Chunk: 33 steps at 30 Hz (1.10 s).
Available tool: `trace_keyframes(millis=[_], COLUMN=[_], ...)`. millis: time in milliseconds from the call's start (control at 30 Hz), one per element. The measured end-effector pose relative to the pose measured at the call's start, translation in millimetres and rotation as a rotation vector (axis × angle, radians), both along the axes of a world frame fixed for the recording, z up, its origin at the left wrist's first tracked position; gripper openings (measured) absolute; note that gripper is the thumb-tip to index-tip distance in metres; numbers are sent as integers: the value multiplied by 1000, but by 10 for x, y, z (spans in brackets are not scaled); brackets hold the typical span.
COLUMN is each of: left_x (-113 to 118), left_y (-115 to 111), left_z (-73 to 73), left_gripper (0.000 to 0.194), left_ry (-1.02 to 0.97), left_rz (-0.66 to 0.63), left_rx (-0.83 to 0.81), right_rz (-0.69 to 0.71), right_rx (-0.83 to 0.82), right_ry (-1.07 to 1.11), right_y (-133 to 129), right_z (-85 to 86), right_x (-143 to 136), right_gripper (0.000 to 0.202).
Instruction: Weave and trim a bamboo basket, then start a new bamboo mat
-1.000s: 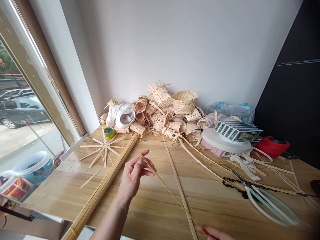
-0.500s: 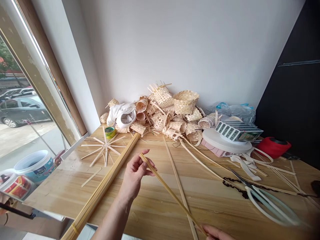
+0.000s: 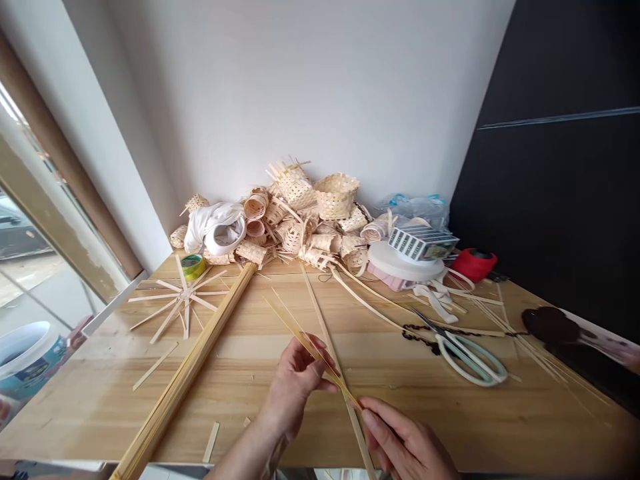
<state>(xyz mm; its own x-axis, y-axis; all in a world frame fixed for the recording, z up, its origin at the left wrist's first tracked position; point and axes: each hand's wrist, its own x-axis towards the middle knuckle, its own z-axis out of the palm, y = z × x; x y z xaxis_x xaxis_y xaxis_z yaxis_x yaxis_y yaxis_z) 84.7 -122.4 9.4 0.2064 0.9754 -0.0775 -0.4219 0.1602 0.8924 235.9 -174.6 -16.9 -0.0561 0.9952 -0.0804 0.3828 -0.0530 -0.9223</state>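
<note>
Over the near middle of the table, your left hand has come down to just beside your right hand, and the thin strips now part at their far ends. Fingers of both hands pinch them, right of the long bundle, so you probably have closer control, though those far ends hang free.

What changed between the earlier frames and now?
Left hand has shifted from near the tip of the yellow strip to farther along it, closer to the right hand. Two thin ends now spread beyond the left hand. View swung right. Both hands hold the strip, as before; scissors and bundle look unmoved.
</note>
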Motion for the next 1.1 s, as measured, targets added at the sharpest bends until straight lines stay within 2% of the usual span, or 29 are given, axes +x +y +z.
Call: trace_keyframes(millis=[167, 267, 533, 667, 733, 833, 967, 1100], left_x=[41, 63, 106, 134, 124, 53, -137, -384], left_y=[99, 160, 288, 337, 366, 444, 609, 753], left_z=[44, 76, 128, 105, 87, 84, 162, 249], left_gripper=[20, 18, 22, 23, 24, 30, 41, 42], left_ry=[30, 50, 128, 103, 88, 74, 55, 51], left_rz=[-13, -28, -133, -152, -153, -108, -7, 149], left_rx=[2, 9, -28, -48, -52, -62, -32, 0], right_rz=[12, 18, 6, 11, -35, -179, -376, -494], right_rx=[14, -43, -266, -213, -130, 24, 177, 155], right_ry=[-15, 48, 500, 569, 481, 186, -311, -378], right_y=[41, 77, 158, 195, 238, 351, 548, 733], right_z=[148, 198, 171, 170, 163, 177, 255, 214], right_x=[-53, -47, 37, 77, 141, 383, 993, 1652], right_gripper=[38, 41, 48, 42, 38, 31, 19, 11])
